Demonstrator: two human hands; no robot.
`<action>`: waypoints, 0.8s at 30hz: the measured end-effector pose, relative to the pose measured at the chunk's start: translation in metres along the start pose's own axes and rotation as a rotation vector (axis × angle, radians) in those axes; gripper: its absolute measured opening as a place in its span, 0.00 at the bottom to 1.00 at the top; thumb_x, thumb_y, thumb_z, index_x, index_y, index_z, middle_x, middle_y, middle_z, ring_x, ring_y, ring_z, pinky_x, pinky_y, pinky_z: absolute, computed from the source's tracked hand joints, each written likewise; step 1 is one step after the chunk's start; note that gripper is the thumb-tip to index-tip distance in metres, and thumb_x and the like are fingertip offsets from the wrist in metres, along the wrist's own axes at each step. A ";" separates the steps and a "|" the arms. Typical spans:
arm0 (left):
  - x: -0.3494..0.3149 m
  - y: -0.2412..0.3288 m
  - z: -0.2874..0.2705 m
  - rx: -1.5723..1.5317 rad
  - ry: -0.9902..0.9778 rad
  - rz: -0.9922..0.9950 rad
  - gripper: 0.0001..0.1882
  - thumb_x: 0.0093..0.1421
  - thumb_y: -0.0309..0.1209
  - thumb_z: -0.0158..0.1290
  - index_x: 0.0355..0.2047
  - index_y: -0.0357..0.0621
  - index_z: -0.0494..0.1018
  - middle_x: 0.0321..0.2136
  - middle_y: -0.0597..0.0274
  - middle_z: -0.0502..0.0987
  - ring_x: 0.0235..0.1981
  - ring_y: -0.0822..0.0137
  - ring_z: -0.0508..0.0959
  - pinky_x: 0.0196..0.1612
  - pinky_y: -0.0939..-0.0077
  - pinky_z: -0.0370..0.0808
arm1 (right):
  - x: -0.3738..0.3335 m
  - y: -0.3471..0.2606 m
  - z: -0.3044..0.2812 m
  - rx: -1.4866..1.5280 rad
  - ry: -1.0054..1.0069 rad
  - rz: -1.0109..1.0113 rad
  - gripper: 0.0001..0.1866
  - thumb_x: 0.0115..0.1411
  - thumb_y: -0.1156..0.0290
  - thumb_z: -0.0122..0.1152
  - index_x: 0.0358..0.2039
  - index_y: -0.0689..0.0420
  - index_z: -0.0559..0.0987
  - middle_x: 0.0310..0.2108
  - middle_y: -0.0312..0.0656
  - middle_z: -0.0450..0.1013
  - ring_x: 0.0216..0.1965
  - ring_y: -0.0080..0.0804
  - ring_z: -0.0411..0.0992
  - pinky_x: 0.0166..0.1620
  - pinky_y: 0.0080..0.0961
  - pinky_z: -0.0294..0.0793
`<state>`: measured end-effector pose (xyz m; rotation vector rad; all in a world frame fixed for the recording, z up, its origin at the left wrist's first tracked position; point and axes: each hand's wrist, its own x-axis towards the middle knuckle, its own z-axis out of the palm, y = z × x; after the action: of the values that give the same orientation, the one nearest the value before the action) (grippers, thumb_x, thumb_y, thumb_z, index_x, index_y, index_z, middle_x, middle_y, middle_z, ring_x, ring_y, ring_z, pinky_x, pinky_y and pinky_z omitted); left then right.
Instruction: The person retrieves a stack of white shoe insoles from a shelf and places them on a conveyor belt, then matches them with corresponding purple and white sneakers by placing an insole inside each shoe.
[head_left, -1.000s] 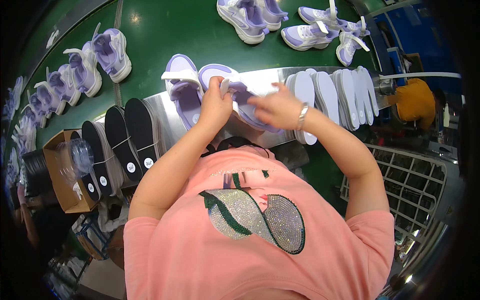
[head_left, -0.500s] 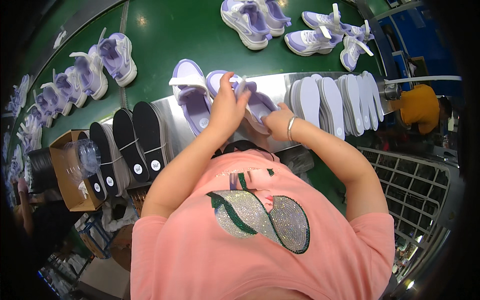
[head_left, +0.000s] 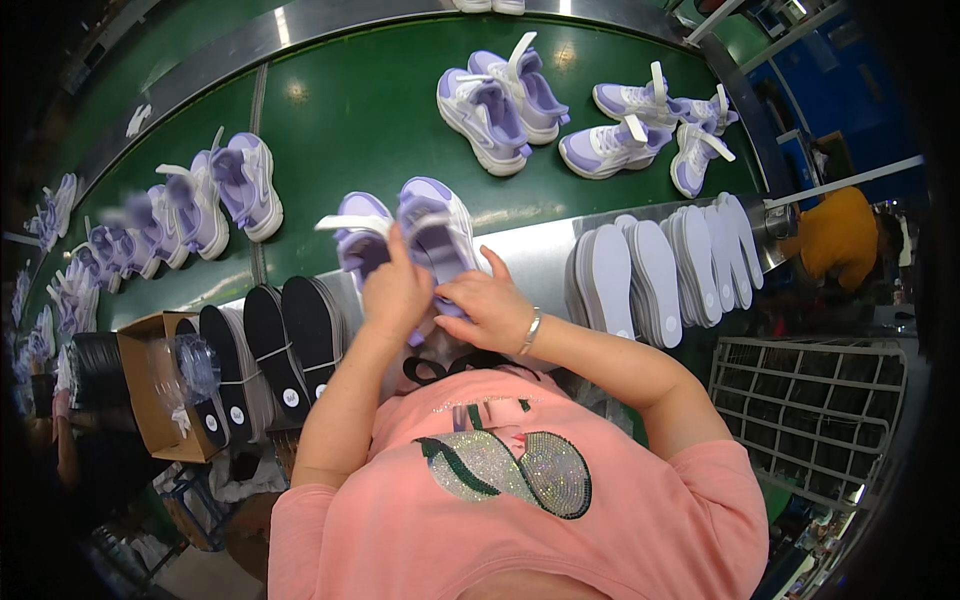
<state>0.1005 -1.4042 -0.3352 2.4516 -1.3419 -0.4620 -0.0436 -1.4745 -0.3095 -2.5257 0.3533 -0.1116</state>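
Note:
A lavender and white sneaker (head_left: 452, 205) stands toe away from me on the metal strip at the bench's near side. My left hand (head_left: 398, 297) is closed at its left collar, the index finger stretched up along the opening. My right hand (head_left: 487, 308) grips the heel, with fingertips at the collar's back and one finger raised beside the shoe. The hands partly cover the heel and the inside. Close on its left stands a matching sneaker (head_left: 362, 208) with its white strap flipped out to the side; my left hand hides part of it.
Bundled black insoles (head_left: 262, 335) and an open cardboard box (head_left: 150, 390) with clear plastic lie to the left. Stacks of pale insoles (head_left: 603, 280) line the right. More sneakers (head_left: 490, 120) stand across the green bench (head_left: 340, 110). A wire rack (head_left: 810, 410) is at lower right; a person in yellow (head_left: 840, 235) is beyond.
The handled sneaker has shifted left, against its mate, and both hands moved left with it. My left hand has left the tongue for the collar. The view has tilted, so everything sits lower.

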 end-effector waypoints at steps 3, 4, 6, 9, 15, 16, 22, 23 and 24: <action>0.046 -0.029 -0.016 -0.014 0.137 0.022 0.34 0.49 0.34 0.44 0.55 0.36 0.46 0.17 0.42 0.72 0.20 0.45 0.74 0.26 0.54 0.70 | 0.016 0.030 -0.029 0.071 0.404 -0.249 0.13 0.46 0.66 0.56 0.34 0.53 0.72 0.36 0.41 0.70 0.39 0.39 0.66 0.47 0.38 0.60; 0.064 -0.036 -0.025 -0.015 0.165 -0.024 0.34 0.50 0.34 0.44 0.55 0.37 0.45 0.18 0.42 0.73 0.21 0.45 0.74 0.26 0.54 0.70 | 0.025 0.046 -0.038 0.012 0.386 -0.194 0.14 0.45 0.66 0.57 0.34 0.53 0.72 0.37 0.42 0.69 0.41 0.40 0.66 0.46 0.37 0.61; 0.089 -0.045 -0.046 0.000 0.234 -0.136 0.35 0.51 0.35 0.44 0.56 0.39 0.44 0.19 0.43 0.73 0.22 0.45 0.74 0.27 0.55 0.70 | 0.041 0.082 -0.051 -0.119 0.383 -0.034 0.16 0.44 0.66 0.58 0.36 0.53 0.72 0.41 0.45 0.67 0.45 0.43 0.63 0.47 0.37 0.60; 0.106 -0.035 -0.067 -0.037 0.319 -0.186 0.33 0.52 0.33 0.46 0.56 0.38 0.47 0.31 0.42 0.72 0.33 0.46 0.72 0.36 0.58 0.69 | 0.058 0.142 -0.057 -0.335 0.359 0.270 0.21 0.41 0.63 0.61 0.39 0.49 0.72 0.50 0.50 0.59 0.53 0.48 0.54 0.51 0.43 0.54; 0.063 -0.029 -0.021 -0.229 0.443 0.141 0.23 0.51 0.29 0.48 0.49 0.37 0.60 0.45 0.48 0.65 0.47 0.51 0.65 0.50 0.64 0.61 | 0.098 0.191 -0.080 -0.409 -0.065 0.686 0.30 0.37 0.54 0.66 0.45 0.38 0.71 0.60 0.53 0.38 0.62 0.52 0.26 0.55 0.60 0.39; 0.052 -0.021 -0.017 -0.288 0.363 0.098 0.23 0.52 0.29 0.48 0.49 0.38 0.60 0.45 0.47 0.65 0.47 0.51 0.65 0.50 0.64 0.61 | 0.104 0.196 -0.081 -0.413 -0.118 0.696 0.30 0.36 0.52 0.66 0.45 0.37 0.71 0.59 0.52 0.42 0.61 0.53 0.34 0.55 0.52 0.47; 0.034 -0.002 0.010 -0.488 0.157 0.076 0.20 0.52 0.30 0.49 0.46 0.36 0.63 0.38 0.52 0.70 0.38 0.62 0.71 0.38 0.72 0.69 | 0.130 0.202 -0.083 -0.389 -0.196 0.619 0.24 0.42 0.53 0.59 0.41 0.46 0.75 0.45 0.49 0.66 0.48 0.47 0.60 0.51 0.34 0.62; 0.036 0.001 0.009 -0.564 0.113 0.020 0.20 0.52 0.30 0.49 0.46 0.37 0.64 0.38 0.52 0.71 0.38 0.63 0.72 0.38 0.73 0.69 | 0.128 0.192 -0.080 -0.396 -0.186 0.610 0.23 0.43 0.53 0.58 0.40 0.47 0.75 0.43 0.48 0.68 0.47 0.47 0.63 0.50 0.35 0.63; 0.037 0.003 0.010 -0.648 0.070 -0.046 0.21 0.52 0.31 0.49 0.46 0.37 0.64 0.38 0.53 0.71 0.38 0.64 0.72 0.37 0.74 0.69 | 0.126 0.165 -0.083 -0.388 -0.195 0.574 0.20 0.45 0.54 0.55 0.38 0.49 0.76 0.39 0.47 0.71 0.42 0.44 0.68 0.46 0.35 0.67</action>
<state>0.1134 -1.4380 -0.3477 1.9382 -0.9170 -0.6881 0.0272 -1.6858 -0.3329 -2.6592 1.0846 0.4622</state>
